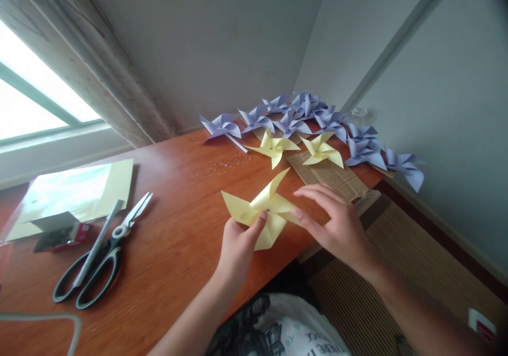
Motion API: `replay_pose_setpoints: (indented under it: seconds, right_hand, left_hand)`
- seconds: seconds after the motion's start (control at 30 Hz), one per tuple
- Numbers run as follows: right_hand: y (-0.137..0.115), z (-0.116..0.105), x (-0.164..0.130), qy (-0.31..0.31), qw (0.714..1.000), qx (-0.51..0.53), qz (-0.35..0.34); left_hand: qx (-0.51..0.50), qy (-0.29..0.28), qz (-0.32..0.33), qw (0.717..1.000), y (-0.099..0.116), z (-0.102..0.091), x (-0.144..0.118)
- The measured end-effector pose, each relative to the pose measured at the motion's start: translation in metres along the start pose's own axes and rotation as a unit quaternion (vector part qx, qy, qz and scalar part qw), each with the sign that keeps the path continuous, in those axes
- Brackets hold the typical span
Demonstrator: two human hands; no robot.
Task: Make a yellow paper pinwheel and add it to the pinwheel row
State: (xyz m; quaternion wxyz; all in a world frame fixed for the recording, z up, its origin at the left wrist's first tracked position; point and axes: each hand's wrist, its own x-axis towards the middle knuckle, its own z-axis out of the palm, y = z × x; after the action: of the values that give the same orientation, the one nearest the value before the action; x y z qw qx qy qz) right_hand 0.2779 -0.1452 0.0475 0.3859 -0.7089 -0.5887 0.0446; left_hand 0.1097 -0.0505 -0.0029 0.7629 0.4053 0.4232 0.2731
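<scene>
A yellow paper pinwheel (273, 202) is held up over the front edge of the table. My left hand (240, 245) grips it from below, the thumb pressed near its centre and the other fingers hidden behind the paper. At the pinwheel's right blade is my right hand (337, 224), with thumb and forefinger apart and the thumb tip at the blade's edge. Two more yellow pinwheels, one on the left (273, 147) and one on the right (322, 151), lie just beyond. Behind them several purple pinwheels (291, 124) are spread out.
Black-handled scissors (107, 261) lie on the wooden table (178, 229) at left, with a pale rod (93, 250) across them. Near them are a small open box (59, 231) and yellow paper (125, 179) in clear wrapping. Corrugated cardboard (335, 179) lies by the right edge.
</scene>
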Motion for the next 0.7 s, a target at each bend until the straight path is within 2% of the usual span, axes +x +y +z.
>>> replay_pose_setpoints:
  seconds: [0.1, 0.23, 0.37, 0.47, 0.57, 0.7]
  right_hand:
    - [0.015, 0.003, 0.006, -0.087, 0.981, 0.122, 0.127]
    - [0.019, 0.012, 0.009, -0.178, 0.939, 0.224, 0.190]
    - [0.014, 0.019, 0.009, -0.183, 0.918, 0.275, 0.218]
    - [0.013, 0.021, 0.009, -0.174, 0.905, 0.301, 0.243]
    - [0.014, 0.020, 0.009, -0.191, 0.889, 0.325, 0.259]
    - [0.014, 0.016, 0.009, -0.200, 0.895, 0.315, 0.245]
  left_hand:
    - [0.047, -0.014, 0.026, 0.998, 0.000, 0.002, -0.002]
    - [0.132, -0.045, 0.114, 0.984, 0.000, 0.003, -0.004]
    - [0.189, -0.054, 0.174, 0.965, 0.000, 0.003, -0.004]
    - [0.199, -0.056, 0.183, 0.961, 0.002, 0.004, -0.006]
    - [0.203, -0.062, 0.190, 0.959, 0.003, 0.004, -0.007]
    - [0.223, -0.072, 0.201, 0.951, 0.000, 0.009, -0.007]
